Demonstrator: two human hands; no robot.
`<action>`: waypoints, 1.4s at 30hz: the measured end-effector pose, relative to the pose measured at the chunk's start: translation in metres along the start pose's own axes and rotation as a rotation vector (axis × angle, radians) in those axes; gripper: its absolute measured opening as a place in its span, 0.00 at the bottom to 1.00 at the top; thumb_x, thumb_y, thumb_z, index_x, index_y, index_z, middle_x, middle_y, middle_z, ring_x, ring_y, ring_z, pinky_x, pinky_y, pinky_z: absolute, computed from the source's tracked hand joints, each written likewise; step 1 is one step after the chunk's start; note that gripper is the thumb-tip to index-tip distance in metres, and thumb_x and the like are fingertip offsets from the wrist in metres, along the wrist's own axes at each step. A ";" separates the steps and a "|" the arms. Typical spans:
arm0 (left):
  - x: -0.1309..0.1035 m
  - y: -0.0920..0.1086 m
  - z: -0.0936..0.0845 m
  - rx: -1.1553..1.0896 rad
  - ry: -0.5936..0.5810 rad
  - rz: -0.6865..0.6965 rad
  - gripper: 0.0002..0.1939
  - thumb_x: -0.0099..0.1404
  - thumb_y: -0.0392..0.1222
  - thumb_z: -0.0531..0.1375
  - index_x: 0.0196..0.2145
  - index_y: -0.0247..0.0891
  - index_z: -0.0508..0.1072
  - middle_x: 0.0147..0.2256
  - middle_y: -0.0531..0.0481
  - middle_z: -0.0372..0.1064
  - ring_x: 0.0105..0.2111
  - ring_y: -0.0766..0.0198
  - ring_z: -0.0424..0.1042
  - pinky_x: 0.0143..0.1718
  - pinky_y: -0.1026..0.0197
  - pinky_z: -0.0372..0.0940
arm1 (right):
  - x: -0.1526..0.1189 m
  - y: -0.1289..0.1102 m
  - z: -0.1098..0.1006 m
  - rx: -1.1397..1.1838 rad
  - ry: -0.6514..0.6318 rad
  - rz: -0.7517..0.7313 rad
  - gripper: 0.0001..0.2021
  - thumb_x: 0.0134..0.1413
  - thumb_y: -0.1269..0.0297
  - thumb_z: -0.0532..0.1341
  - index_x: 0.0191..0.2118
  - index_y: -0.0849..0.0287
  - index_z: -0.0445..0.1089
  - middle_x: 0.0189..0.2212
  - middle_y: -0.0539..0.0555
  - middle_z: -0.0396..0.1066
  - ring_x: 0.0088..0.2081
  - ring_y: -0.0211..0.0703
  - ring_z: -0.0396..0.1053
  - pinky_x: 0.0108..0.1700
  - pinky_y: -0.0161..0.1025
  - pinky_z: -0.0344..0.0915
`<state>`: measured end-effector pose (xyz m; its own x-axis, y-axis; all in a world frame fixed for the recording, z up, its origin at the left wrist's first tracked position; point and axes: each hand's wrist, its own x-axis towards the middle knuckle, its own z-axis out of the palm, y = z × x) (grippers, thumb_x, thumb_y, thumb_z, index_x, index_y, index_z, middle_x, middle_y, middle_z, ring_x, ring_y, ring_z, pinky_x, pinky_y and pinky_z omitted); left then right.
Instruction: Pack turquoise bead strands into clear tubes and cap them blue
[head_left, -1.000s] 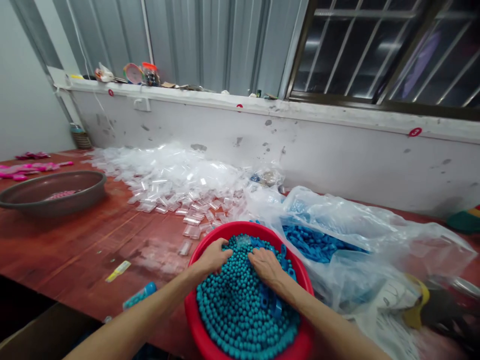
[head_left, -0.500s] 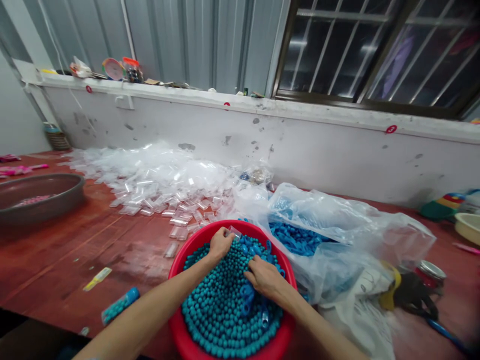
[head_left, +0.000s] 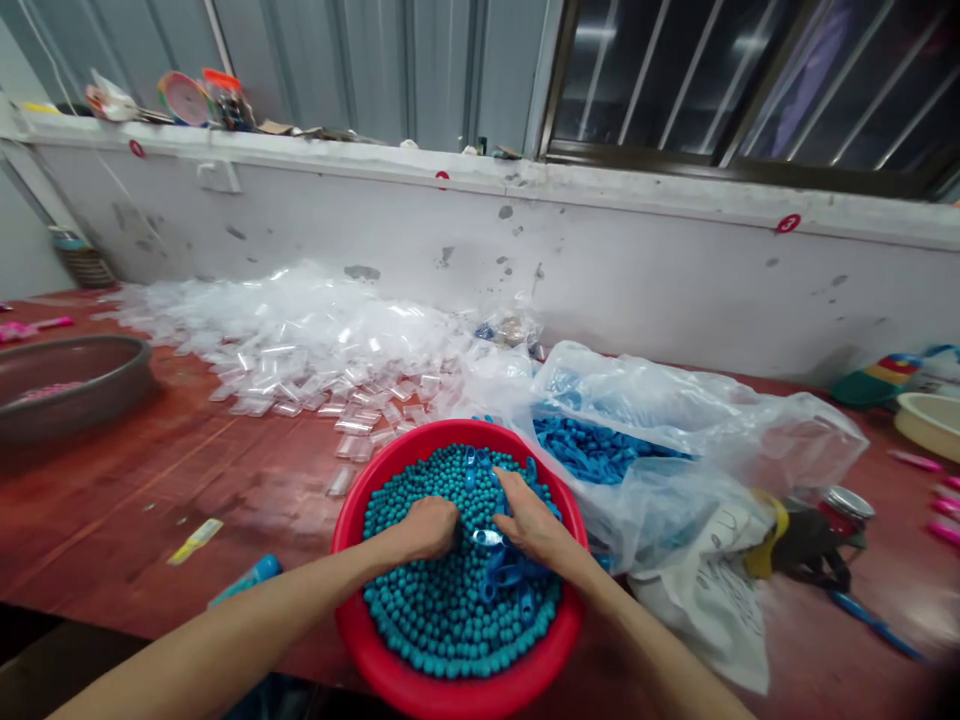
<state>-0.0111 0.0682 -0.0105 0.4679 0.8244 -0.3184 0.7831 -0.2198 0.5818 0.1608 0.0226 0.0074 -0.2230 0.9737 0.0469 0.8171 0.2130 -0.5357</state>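
Observation:
A red basin (head_left: pixel 346 610) holds a mass of teal beads (head_left: pixel 442 630), with several glossy blue caps (head_left: pixel 510 570) lying on them at the right. My left hand (head_left: pixel 431 527) is closed in a fist, its fingertips down among the beads near the middle. What it grips is hidden from view. Over the blue caps is my right hand (head_left: pixel 531 525), thumb and forefinger apart, with a shiny blue cap close by the thumb. Partly behind my left forearm lies a bead-filled tube with a blue top (head_left: pixel 262 568).
Clear plastic tubes (head_left: pixel 300 345) are heaped behind the basin to the left. A clear plastic bag (head_left: pixel 750 400) of blue pieces (head_left: pixel 589 450) touches the basin's right side. A grey basin (head_left: pixel 139 385) stands far left. A yellow-and-clear piece (head_left: pixel 196 541) lies on the red table (head_left: pixel 247 470).
My left hand has moved down from the basin's far side into the beads; the clear tube seen in it earlier is out of sight. My right hand's fingers have spread. The view has shifted slightly.

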 end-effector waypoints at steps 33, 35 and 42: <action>-0.030 -0.002 -0.008 -1.264 -0.456 0.138 0.15 0.55 0.47 0.58 0.38 0.39 0.60 0.25 0.52 0.67 0.21 0.68 0.68 0.19 0.68 0.56 | -0.012 -0.001 -0.006 -0.219 0.055 0.029 0.20 0.54 0.73 0.46 0.51 0.52 0.60 0.42 0.56 0.62 0.40 0.44 0.63 0.38 0.36 0.61; -0.034 -0.006 -0.013 -1.285 -0.465 0.135 0.14 0.56 0.46 0.58 0.37 0.38 0.61 0.25 0.51 0.67 0.21 0.69 0.67 0.21 0.67 0.58 | -0.012 -0.003 -0.009 -0.422 -0.028 -0.007 0.19 0.55 0.73 0.47 0.50 0.50 0.61 0.43 0.57 0.62 0.40 0.47 0.62 0.36 0.38 0.60; -0.051 -0.026 -0.031 -1.176 -0.365 0.097 0.15 0.57 0.47 0.57 0.38 0.37 0.62 0.26 0.51 0.67 0.19 0.70 0.67 0.16 0.70 0.53 | 0.003 -0.007 -0.009 -0.642 -0.116 -0.330 0.16 0.57 0.70 0.48 0.47 0.48 0.63 0.47 0.57 0.60 0.43 0.50 0.59 0.40 0.45 0.57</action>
<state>-0.0682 0.0482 0.0141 0.7379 0.5958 -0.3170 -0.0175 0.4864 0.8736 0.1587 0.0251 0.0187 -0.5377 0.8431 0.0117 0.8401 0.5345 0.0921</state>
